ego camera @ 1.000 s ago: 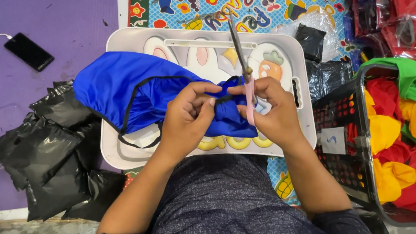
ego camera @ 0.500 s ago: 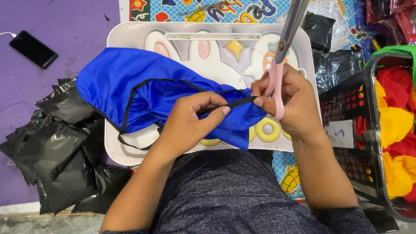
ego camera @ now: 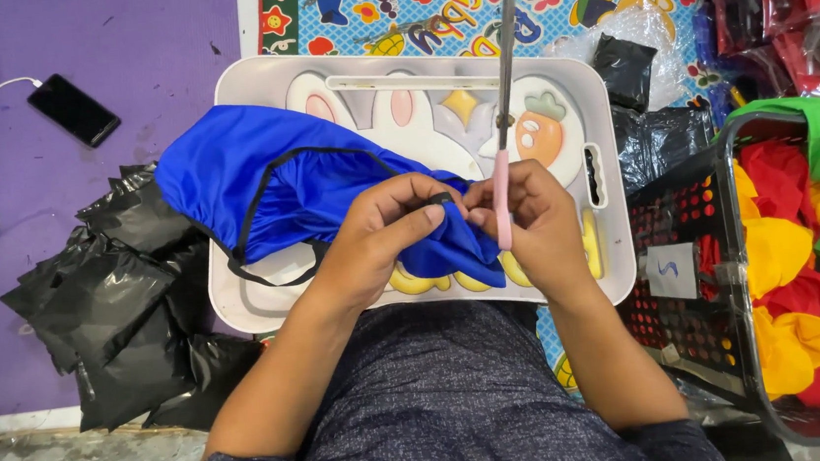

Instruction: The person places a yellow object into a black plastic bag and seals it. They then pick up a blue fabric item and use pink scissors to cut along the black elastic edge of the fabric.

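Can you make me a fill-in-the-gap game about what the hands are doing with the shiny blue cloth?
1. Both hands pinch the shiny blue cloth edged with a thin ____ trim.
2. The right hand holds long scissors with a ____ handle.
3. The cloth lies on a white plastic ____ with a rabbit picture.
4. The left hand has a pile of ____ plastic bags on its side.

Missing words: black; pink; tray; black

Crumpled blue fabric pouch (ego camera: 278, 188) on tray, pink-handled scissors (ego camera: 503, 123) upright
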